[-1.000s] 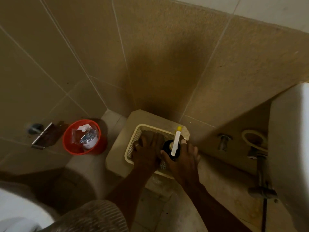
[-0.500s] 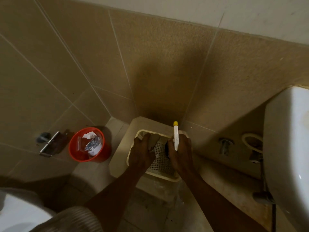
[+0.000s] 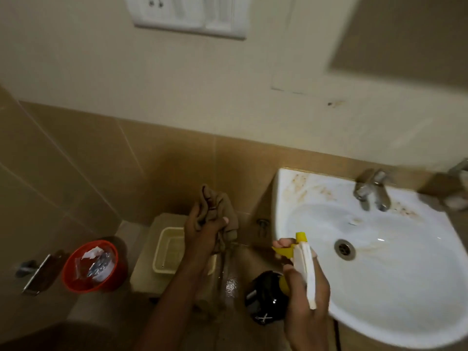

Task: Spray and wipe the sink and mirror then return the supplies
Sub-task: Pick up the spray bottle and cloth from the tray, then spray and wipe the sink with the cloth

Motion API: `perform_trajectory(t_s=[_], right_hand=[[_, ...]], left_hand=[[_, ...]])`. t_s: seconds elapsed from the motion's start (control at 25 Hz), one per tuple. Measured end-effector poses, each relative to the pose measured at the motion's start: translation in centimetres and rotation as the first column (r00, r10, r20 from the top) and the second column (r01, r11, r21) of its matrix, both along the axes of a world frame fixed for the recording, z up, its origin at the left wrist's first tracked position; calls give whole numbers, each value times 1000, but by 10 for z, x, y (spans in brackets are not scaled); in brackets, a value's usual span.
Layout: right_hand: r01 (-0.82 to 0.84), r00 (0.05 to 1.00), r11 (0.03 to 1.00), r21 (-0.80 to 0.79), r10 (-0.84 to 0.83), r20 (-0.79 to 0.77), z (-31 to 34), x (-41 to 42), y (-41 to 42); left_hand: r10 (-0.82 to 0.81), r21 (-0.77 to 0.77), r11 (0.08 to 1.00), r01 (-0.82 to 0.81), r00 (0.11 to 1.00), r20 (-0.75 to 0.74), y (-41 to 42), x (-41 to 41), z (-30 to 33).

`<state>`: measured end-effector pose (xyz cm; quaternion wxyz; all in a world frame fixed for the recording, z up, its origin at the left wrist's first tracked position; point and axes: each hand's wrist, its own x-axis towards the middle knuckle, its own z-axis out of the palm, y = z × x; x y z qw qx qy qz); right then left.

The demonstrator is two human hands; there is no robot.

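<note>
My left hand grips a crumpled brown cloth, held up above the cream basket. My right hand holds a spray bottle with a dark body and a white and yellow trigger head, just left of the sink's rim. The white sink fills the right side, with brown stains near its chrome tap and a drain in the bowl. A corner of the mirror shows at the top right.
A red bin with wrappers stands on the floor at the left, beside a metal wall fitting. The basket sits on a cream stool. A white switch plate is on the wall above.
Both hands have lifted out of the basket, the left with the cloth, the right with the spray bottle. The view has risen from the floor corner to the sink and wall.
</note>
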<state>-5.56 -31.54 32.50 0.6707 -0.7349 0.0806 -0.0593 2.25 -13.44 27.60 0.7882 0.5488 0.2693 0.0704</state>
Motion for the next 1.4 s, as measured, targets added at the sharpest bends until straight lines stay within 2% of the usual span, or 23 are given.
perform_trajectory(t_s=[0.12,0.24,0.32,0.4,0.6,0.8,0.92,1.08,1.2,1.28,1.4], right_hand=[[-23,996,984,-178,8,-86,35,8,-53],[8,992,975,-222,-35,-118,43,32,-88],[12,990,971,-238,-44,-131,38,49,-106],[3,986,968,-249,-44,-160,29,65,-123],[-1,987,980,-200,-32,-159,14,87,-160],[65,968,990,-123,-93,-232,5,97,-192],[74,966,981,-180,-115,-230,6,93,-217],[271,923,931,-246,-324,-210,9,89,-267],[323,894,901,-290,-391,-219,10,91,-299],[388,861,880,-274,-452,-233,10,88,-317],[371,848,860,-349,-467,-250,12,72,-333]], left_hand=[[-105,159,982,102,994,13,-56,24,40],[-189,311,931,188,982,-28,-96,51,66],[-216,523,823,222,974,-74,-109,80,55],[-227,662,715,227,970,-88,-123,103,49],[-144,759,626,179,983,-113,-148,128,48],[-222,860,463,216,967,-123,-167,138,28],[-232,900,380,212,964,-129,-180,147,20],[-248,949,231,215,956,-156,-201,158,12],[-273,961,124,247,940,-207,-215,164,9],[-303,962,87,258,927,-221,-223,167,5],[-269,962,68,265,933,-238,-228,170,1]])
